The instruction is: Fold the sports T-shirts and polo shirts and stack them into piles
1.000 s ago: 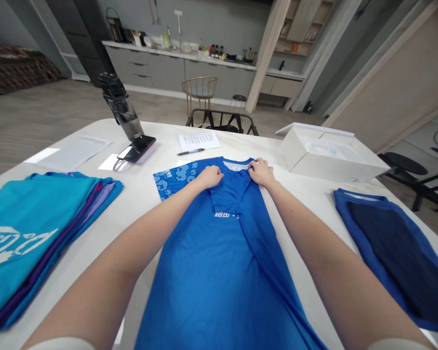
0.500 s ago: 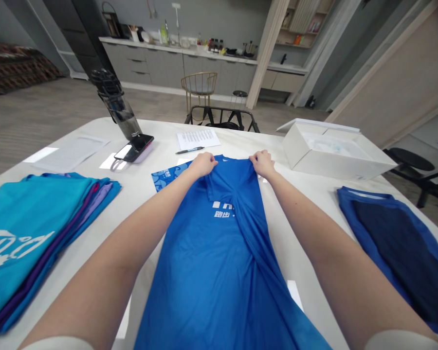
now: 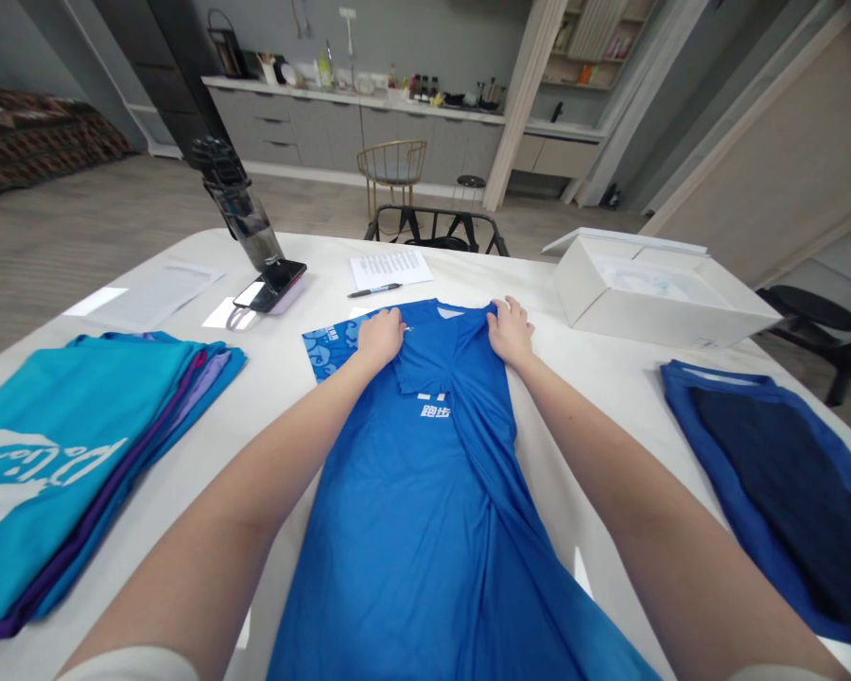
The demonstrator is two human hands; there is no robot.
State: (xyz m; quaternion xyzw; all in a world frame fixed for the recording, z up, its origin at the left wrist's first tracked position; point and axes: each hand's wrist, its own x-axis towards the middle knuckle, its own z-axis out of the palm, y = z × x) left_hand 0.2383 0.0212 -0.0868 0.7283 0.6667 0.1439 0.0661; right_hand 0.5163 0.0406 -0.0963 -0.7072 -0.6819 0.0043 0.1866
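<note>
A blue short-sleeved jersey point(image 3: 415, 530) lies lengthwise on the white table point(image 3: 539, 326), its collar at the far end and a white printed logo point(image 3: 434, 411) on its chest. Part of it is folded over, and a cloud-patterned panel point(image 3: 333, 345) sticks out to the left. My left hand point(image 3: 381, 339) holds the fabric near the collar's left side. My right hand point(image 3: 511, 333) holds the jersey's right shoulder edge. A long crease runs diagonally down the jersey. My forearms hide its sides.
A teal and purple stack of shirts point(image 3: 63, 463) lies left, and a folded dark blue shirt point(image 3: 772, 492) lies right. Further off are a white open box point(image 3: 652, 293), a phone point(image 3: 269, 287), a bottle point(image 3: 237, 203), papers point(image 3: 390, 270) and a pen point(image 3: 373, 290).
Both hands have come down and nearer to me, lowering the collar end onto the table. The jersey lies flatter, more of the logo and patterned panel shows, and the view has shifted slightly.
</note>
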